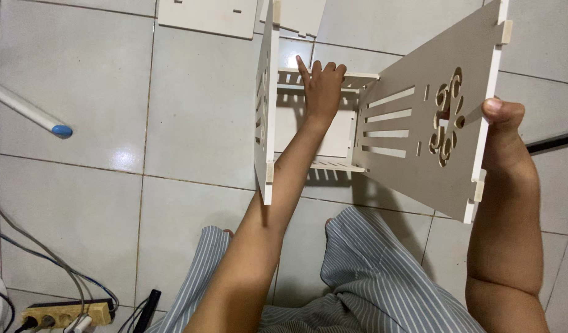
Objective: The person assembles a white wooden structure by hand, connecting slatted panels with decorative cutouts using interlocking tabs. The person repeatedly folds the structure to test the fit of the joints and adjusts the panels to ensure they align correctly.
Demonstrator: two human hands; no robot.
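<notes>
I'm looking straight down at a white rack (333,132) standing on the tiled floor (80,185) between my knees. It is a partly built box of thin white boards: a left panel (266,105) seen almost edge-on, a right panel (426,123) tilted outward with four long slots and a scrolled cut-out, and a slatted back rail (358,79) joining them at the far side. A second slatted rail (336,166) runs across nearer to me.

My left hand (322,86) reaches down inside the rack, between the two panels. Its fingers (326,69) are loosely spread and rest against the back rail, with the index finger pointing up past it; they press on it rather than clench around it.

My right hand (503,132) is at the outer edge of the right panel. The thumb (498,110) lies over the edge and the rest of the hand is behind the board, so I take it as gripping the panel, though the far fingers are hidden.

Striped grey cloth (370,271) covers my legs at the bottom. More flat white boards (210,15) lie on the floor beyond the rack. To the left lies a white pole with a blue tip (28,110), and in the lower-left corner a power strip (68,313) with several cables (31,246).
</notes>
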